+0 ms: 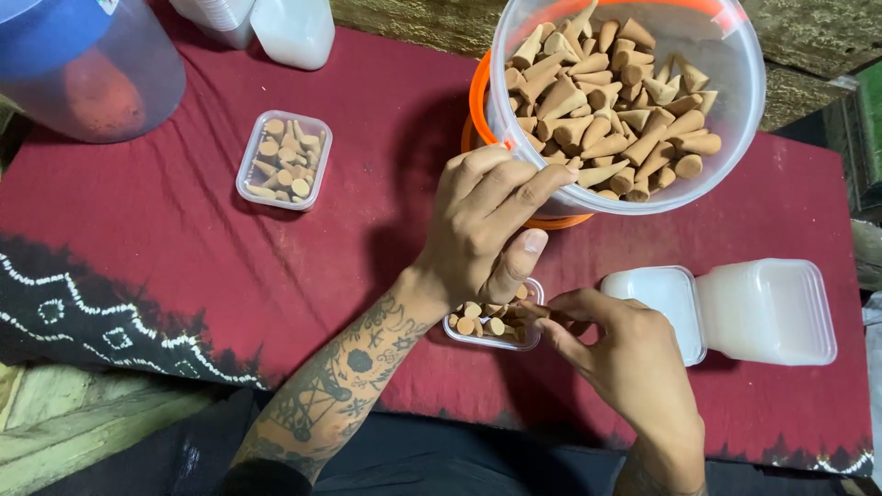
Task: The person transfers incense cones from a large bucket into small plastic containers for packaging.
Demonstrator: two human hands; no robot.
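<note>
Incense cones (491,321) half fill a small clear box (496,338) on the maroon cloth (184,239), just below the clear bucket (726,110) of cones. Left hand (487,230) curls loosely above the box; right hand (625,354) pinches a cone at its edge.

Two hands over the red cloth (276,266): the left hand (482,230) and the right hand (625,354). Two small clear boxes with cones on it, one (284,161) at its far left, one (491,321) near its front edge. One big clear tub (726,119), cones beyond counting. Two stacks of empty boxes, one (735,312) at right.
</note>
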